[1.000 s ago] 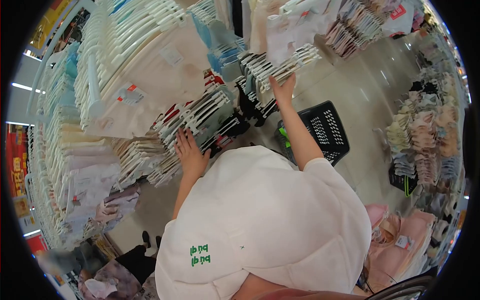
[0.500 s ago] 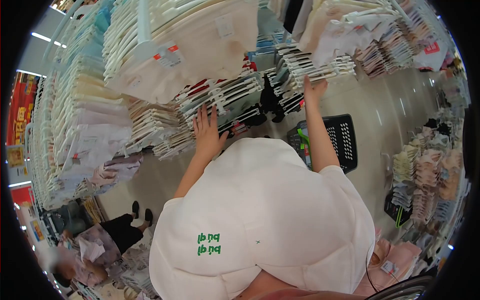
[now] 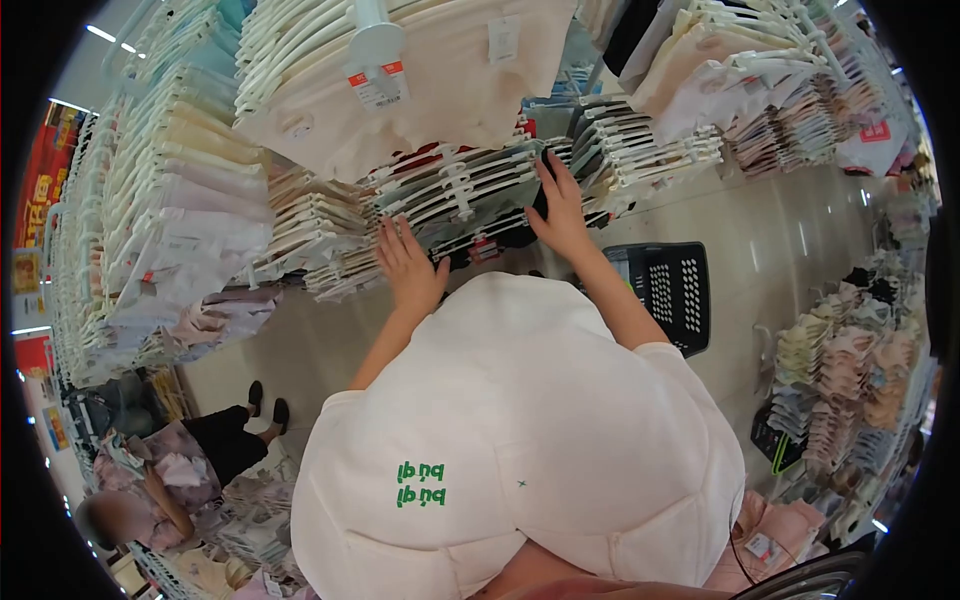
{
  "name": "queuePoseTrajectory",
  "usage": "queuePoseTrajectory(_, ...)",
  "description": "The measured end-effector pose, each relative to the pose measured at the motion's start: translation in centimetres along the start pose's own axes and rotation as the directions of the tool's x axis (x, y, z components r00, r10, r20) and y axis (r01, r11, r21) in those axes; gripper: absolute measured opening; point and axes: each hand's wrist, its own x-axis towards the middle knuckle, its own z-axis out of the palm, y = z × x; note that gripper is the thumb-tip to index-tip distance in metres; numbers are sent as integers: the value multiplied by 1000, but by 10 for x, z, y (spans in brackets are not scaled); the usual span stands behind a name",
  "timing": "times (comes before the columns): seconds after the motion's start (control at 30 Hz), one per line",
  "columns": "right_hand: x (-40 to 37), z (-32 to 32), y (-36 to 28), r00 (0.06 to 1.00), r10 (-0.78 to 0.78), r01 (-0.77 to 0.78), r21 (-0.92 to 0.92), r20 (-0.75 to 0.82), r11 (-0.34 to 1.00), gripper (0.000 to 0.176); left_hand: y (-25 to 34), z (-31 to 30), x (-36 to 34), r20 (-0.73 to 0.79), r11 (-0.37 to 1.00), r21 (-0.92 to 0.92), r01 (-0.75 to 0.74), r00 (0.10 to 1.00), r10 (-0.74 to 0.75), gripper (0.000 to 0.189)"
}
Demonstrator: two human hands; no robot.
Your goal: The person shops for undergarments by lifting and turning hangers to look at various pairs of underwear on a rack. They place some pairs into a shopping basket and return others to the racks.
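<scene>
Between my two hands hangs a row of white hangers (image 3: 470,188) with dark and grey garments on them. My left hand (image 3: 408,270) lies against the left end of this row, fingers stretched out and thumb apart. At the row's right end is my right hand (image 3: 562,210), its fingers reaching up along the hanger ends and its thumb spread. Neither hand is closed around anything. Above the row hangs a pale pink garment (image 3: 440,90) with a red-and-white price tag (image 3: 377,86), partly covering the hangers below.
More hangers (image 3: 645,150) hang to the right of my right hand. A dark shopping basket (image 3: 678,300) is beside my right forearm. Racks of pastel clothes (image 3: 200,210) stand on the left, small garments (image 3: 850,360) on the right. Another person (image 3: 170,460) is at lower left.
My right hand has moved left from the farther hangers to the right end of the nearer row. My left hand stays at the left end, slightly lower in view.
</scene>
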Motion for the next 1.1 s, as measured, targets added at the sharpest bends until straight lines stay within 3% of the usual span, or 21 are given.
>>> queuePoseTrajectory(0.07,9,7,-1,1000,-4,4,-32,-14,999,73,-3,1,2,-19,999,11,-45,999,45,96)
queuePoseTrajectory(0.13,11,16,3,998,-1,13,-181,67,983,78,-8,1,8,-1,998,29,-58,998,58,96)
queuePoseTrajectory(0.4,9,29,2,988,74,-40,-239,136,970,87,-24,0,24,11,987,98,-127,992,127,93)
queuePoseTrajectory(0.57,12,29,1,967,157,-120,-182,200,976,93,-31,1,34,34,977,139,-164,986,161,95)
queuePoseTrajectory(0.73,12,26,1,970,154,-119,-187,189,975,92,-35,6,38,50,975,123,-184,983,179,95)
queuePoseTrajectory(0.87,-3,18,-2,997,36,-21,-193,74,981,91,-30,-3,28,112,981,68,-182,978,174,94)
queuePoseTrajectory(0.93,-17,10,-7,998,52,-55,-126,-24,991,87,-26,-9,22,62,973,26,-229,972,227,91)
queuePoseTrajectory(1.0,-39,-5,-16,967,226,-244,-172,-119,954,80,-20,-14,13,11,962,-24,-272,962,273,88)
queuePoseTrajectory(1.1,-97,-8,12,830,502,-557,-366,-242,745,79,-14,-13,9,-28,841,-226,-491,867,498,68)
